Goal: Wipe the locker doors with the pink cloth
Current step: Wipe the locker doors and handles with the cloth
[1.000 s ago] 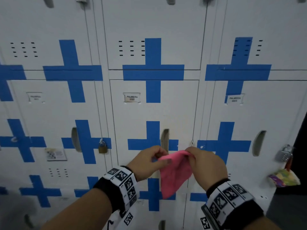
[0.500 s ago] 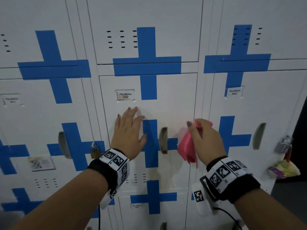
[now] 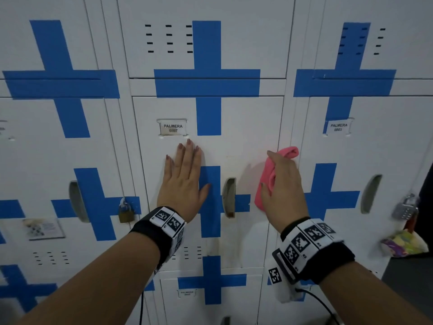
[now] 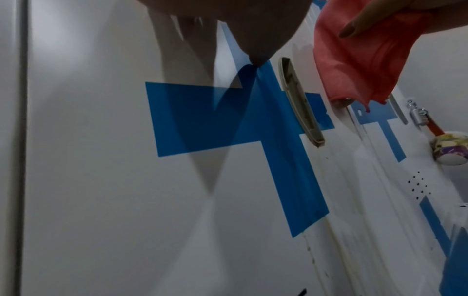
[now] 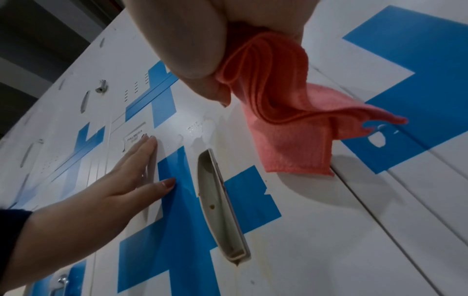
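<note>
White locker doors with blue crosses fill the head view. My left hand (image 3: pixel 184 174) lies flat, fingers straight, on the middle locker door (image 3: pixel 246 127) just below its name label (image 3: pixel 173 127), left of the recessed handle (image 3: pixel 229 197). My right hand (image 3: pixel 281 184) grips the folded pink cloth (image 3: pixel 269 174) at the door's right edge, right of the handle. In the right wrist view the pink cloth (image 5: pixel 286 112) hangs from my curled fingers (image 5: pixel 197 60), its lower corner touching the door seam. In the left wrist view the pink cloth (image 4: pixel 359 60) shows at the upper right.
A brass padlock (image 3: pixel 125 211) hangs on the left locker. A silver combination lock (image 3: pixel 406 207) with a colourful bundle (image 3: pixel 404 246) under it hangs on the right locker. Water drops and yellowish stains mark the middle door near the handle (image 5: pixel 220 204).
A second ago both hands held the cloth together in front of the lockers. The left hand let go and went flat onto the middle door; the right hand carried the cloth up to the door's right edge.
</note>
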Tool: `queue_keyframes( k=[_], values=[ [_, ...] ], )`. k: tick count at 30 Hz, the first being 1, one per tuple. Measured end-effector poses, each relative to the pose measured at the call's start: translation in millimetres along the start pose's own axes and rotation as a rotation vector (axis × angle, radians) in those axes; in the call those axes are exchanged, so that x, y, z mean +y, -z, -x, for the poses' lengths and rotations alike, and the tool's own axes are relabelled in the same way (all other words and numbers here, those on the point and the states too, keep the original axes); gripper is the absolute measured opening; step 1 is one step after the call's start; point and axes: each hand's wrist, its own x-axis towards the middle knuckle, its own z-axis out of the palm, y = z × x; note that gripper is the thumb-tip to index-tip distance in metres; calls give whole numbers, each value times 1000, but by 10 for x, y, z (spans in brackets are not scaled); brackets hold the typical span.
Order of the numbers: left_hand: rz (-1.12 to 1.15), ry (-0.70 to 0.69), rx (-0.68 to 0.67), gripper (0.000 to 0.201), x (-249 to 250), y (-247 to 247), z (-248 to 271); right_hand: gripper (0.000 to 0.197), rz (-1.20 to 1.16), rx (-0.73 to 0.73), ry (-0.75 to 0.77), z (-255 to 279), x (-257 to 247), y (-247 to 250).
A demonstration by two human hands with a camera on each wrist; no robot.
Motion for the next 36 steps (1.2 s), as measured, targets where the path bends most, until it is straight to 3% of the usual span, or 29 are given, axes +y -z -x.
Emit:
queue_keyframes(
  k=[13,21,36],
  values=[
    [-12,13,-17,89,-73,-117,-1,80,374,36,262,-254,98,-322],
    [-16,1,-9,89,-98,-147,-7,79,431,-62,222,-230,25,-333],
    [-21,-8,5,88,-102,-165,-6,70,502,-68,261,-220,77,-529]
  ],
)
